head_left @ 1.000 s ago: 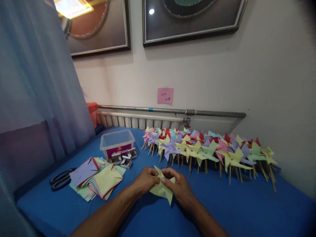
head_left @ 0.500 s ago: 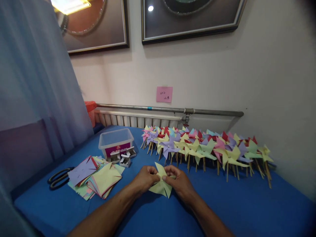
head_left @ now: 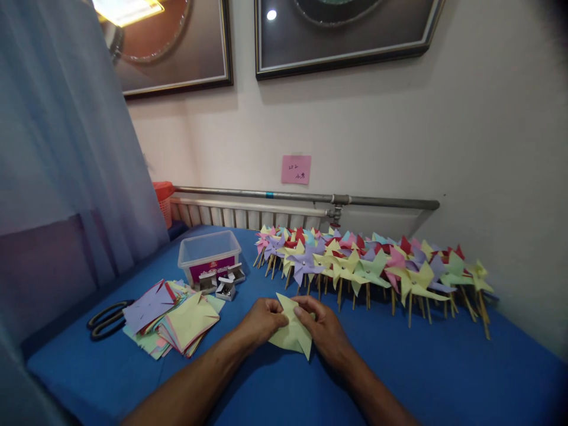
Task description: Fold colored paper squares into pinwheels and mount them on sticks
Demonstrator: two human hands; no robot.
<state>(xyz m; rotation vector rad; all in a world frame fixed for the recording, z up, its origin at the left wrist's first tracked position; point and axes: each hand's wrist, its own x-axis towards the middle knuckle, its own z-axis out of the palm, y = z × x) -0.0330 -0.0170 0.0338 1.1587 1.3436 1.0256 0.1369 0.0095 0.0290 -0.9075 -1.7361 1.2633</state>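
Both hands pinched on a pale yellow paper pinwheel, over the blue table

The left hand (head_left: 261,319) and right hand (head_left: 323,328) each close fingertips on the yellow pinwheel (head_left: 290,334), held low above the blue table (head_left: 444,378) near its front. The clear plastic tub (head_left: 208,254) looks empty; its magenta label is too small to read, same with the pink note (head_left: 296,170). Small metal boxes (head_left: 222,283) sit by the tub, contents unclear. The scissors (head_left: 106,318) are half hidden under the paper stack (head_left: 177,322).
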